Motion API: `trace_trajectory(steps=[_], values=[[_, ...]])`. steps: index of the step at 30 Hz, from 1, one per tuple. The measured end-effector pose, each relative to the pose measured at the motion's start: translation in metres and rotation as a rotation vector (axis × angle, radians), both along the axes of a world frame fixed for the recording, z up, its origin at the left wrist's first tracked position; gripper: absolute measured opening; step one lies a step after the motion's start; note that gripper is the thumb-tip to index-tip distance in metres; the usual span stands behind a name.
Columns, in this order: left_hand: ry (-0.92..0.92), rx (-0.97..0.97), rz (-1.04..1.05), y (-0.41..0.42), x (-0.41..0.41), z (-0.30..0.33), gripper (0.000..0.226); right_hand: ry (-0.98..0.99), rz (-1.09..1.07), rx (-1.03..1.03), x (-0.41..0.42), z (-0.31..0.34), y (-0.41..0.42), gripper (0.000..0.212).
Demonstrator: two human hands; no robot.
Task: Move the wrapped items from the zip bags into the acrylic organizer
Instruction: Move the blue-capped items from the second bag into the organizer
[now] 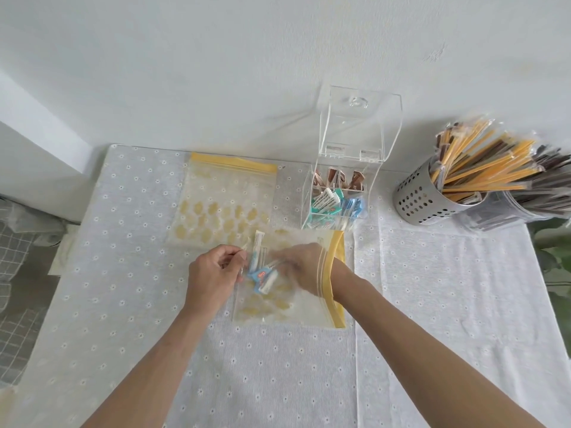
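White plaster wall [216,57] fills the upper half of the view, meeting the bench [432,304] along a line that runs from nine o'clock to three o'clock. Pale cloth with small daisy prints [123,304] covers the bench from its far edge down to six o'clock, and a plainer white lace panel [448,288] lies over its right part toward four o'clock. At nine o'clock, off the bench's edge, sits a grey grid-patterned fabric [15,273]. Green leaves [556,251] show at three o'clock. Near two o'clock a perforated metal holder [423,202] stands packed with wrapped yellow and brown sticks [488,162]. At the far edge near twelve o'clock lies a flat zip bag [228,199] with a yellow seal and yellow prints. Just to its right, about one o'clock, the acrylic organizer [340,193] stands with its clear lid [361,122] raised against the wall; brown, teal and blue wrapped items fill its compartments. At the centre a second zip bag [287,307] lies with its yellow mouth turned toward three o'clock. The right hand [299,264] is pushed inside through that mouth, blurred by the plastic, so I cannot tell whether its fingers grip anything. The left hand [213,270] pinches the bag's closed end with curled fingers. Between the hands, inside the bag, lie the blue and white wrapped items [262,273].
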State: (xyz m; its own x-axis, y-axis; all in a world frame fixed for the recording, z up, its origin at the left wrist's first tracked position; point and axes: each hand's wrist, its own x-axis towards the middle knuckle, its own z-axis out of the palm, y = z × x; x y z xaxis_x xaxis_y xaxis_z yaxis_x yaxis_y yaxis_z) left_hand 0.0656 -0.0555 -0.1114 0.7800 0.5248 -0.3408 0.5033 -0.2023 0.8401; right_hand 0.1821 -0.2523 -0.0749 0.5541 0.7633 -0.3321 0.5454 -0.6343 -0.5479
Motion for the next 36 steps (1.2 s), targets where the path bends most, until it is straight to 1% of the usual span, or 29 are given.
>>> trace_trajectory(steps=[2, 6, 10, 13, 14, 16, 18, 21, 22, 24, 26, 29, 33, 36], values=[[0.005, 0.006, -0.003, 0.0, 0.0, 0.001, 0.007, 0.004, 0.034, -0.07, 0.002, 0.0, -0.003, 0.041], [0.013, -0.004, -0.005, 0.0, 0.0, 0.001, 0.008, -0.034, 0.036, -0.135, 0.008, 0.003, -0.007, 0.033], [0.012, 0.002, 0.003, 0.0, 0.0, 0.001, 0.006, -0.139, 0.022, -0.091, 0.004, 0.003, -0.018, 0.023], [0.017, 0.01, 0.002, -0.001, 0.0, 0.002, 0.006, -0.206, -0.018, 0.033, 0.001, 0.002, -0.032, 0.011], [0.017, 0.008, 0.005, -0.001, 0.0, 0.001, 0.006, -0.2, -0.034, 0.069, 0.0, 0.003, -0.038, 0.009], [0.019, 0.014, 0.004, -0.001, 0.0, 0.001, 0.005, -0.199, -0.05, 0.119, -0.001, 0.006, -0.047, 0.01], [0.019, 0.03, -0.003, -0.001, 0.0, 0.001, 0.005, -0.213, -0.081, 0.128, -0.001, 0.007, -0.055, 0.015], [0.016, 0.021, 0.0, -0.001, 0.0, 0.001, 0.005, -0.223, -0.189, 0.083, -0.001, 0.004, -0.064, 0.024], [0.015, 0.02, 0.003, -0.001, 0.0, 0.001, 0.005, -0.198, -0.23, 0.092, -0.001, 0.004, -0.066, 0.021], [0.014, 0.018, 0.004, -0.001, 0.0, 0.002, 0.005, -0.129, -0.308, 0.192, 0.002, 0.012, -0.074, 0.013], [0.014, 0.016, 0.004, -0.002, 0.001, 0.003, 0.005, -0.062, -0.392, 0.294, 0.004, 0.023, -0.085, 0.009], [0.022, 0.02, 0.008, -0.002, 0.001, 0.003, 0.005, 0.004, -0.537, 0.373, 0.009, 0.035, -0.102, 0.012], [0.031, 0.024, 0.017, -0.003, 0.002, 0.003, 0.006, -0.048, -0.64, 0.395, 0.017, 0.051, -0.121, 0.019], [0.04, 0.043, 0.013, -0.003, 0.002, 0.003, 0.006, -0.027, -0.76, 0.403, 0.025, 0.066, -0.131, 0.022]])
